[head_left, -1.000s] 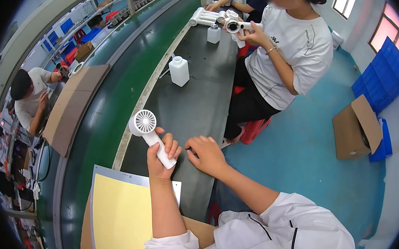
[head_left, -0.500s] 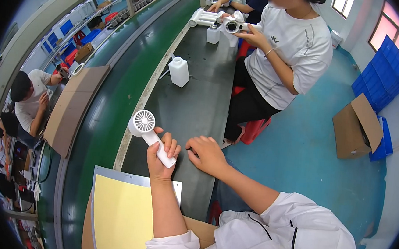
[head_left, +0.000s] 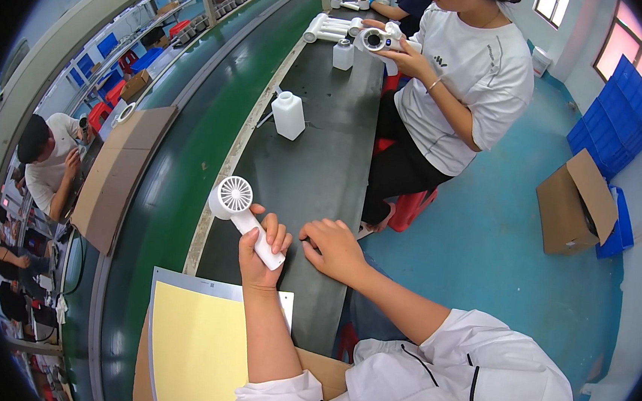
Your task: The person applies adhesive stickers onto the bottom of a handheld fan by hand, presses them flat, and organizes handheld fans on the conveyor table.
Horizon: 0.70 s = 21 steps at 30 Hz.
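A white handheld fan (head_left: pixel 259 242) is gripped by its handle in my left hand (head_left: pixel 262 260). Its round slatted head tilts up and to the left, over the pale edge strip of the dark worktable (head_left: pixel 315 177). My right hand (head_left: pixel 334 250) rests at the table's right edge, fingers loosely bent and thumb apart, with nothing visible in it. Beyond the fan stands a white open-necked plastic bottle (head_left: pixel 288 116), with a thin tool partly hidden behind it.
Under my left forearm lies a yellow sheet on a grey panel (head_left: pixel 200 342). A green conveyor belt (head_left: pixel 188 160) runs along the left. Ahead, a seated co-worker (head_left: pixel 470 84) holds a white fan; more fans (head_left: pixel 328 29) and a smaller bottle (head_left: pixel 343 54) lie nearby. A carton (head_left: pixel 569 209) sits right.
My hands and the fan stay almost still. The co-worker ahead has shifted the fan in their hands slightly. People across the belt have moved a little.
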Each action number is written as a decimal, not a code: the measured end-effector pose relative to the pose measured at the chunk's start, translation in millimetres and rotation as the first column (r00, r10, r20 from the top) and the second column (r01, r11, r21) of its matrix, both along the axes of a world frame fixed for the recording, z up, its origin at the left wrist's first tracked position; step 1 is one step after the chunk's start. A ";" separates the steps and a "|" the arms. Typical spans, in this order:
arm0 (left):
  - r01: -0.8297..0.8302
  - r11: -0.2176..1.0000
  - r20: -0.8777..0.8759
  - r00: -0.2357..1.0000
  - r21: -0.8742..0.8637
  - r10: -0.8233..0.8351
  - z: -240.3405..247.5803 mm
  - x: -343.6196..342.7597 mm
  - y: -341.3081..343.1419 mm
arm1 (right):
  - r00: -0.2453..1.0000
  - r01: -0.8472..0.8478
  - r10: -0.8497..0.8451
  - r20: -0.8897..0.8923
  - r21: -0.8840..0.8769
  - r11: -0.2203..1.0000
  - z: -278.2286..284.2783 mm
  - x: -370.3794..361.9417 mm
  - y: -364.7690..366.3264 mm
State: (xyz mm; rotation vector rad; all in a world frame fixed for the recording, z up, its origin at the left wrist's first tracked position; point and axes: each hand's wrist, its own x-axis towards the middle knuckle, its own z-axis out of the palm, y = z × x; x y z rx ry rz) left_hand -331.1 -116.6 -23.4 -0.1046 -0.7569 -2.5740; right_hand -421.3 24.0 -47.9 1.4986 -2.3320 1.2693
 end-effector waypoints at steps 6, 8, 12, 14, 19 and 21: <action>-0.011 1.000 0.019 1.000 -0.007 0.011 0.2 -0.1 0.2 | 1.000 -0.002 0.002 0.002 0.005 1.000 0.5 0.7 -0.1; -0.008 1.000 0.014 1.000 -0.015 0.008 0.2 -0.6 0.1 | 1.000 -0.001 0.001 -0.001 0.008 1.000 1.2 0.4 0.4; -0.014 1.000 0.023 1.000 -0.015 0.015 -0.2 -0.6 -0.1 | 1.000 -0.014 0.014 0.016 0.034 0.999 2.8 0.6 0.9; -0.013 1.000 0.023 1.000 -0.016 0.014 -0.3 -1.4 0.1 | 1.000 -0.013 0.012 0.015 0.032 0.999 2.2 0.1 0.9; -0.012 1.000 0.017 1.000 -0.015 0.012 0.0 -0.6 -0.3 | 1.000 -0.003 0.003 -0.004 0.012 1.000 2.8 0.9 0.6; -0.012 1.000 0.017 1.000 -0.014 0.012 0.1 -0.7 0.1 | 1.000 -0.003 0.003 -0.002 0.017 1.000 2.5 0.9 0.8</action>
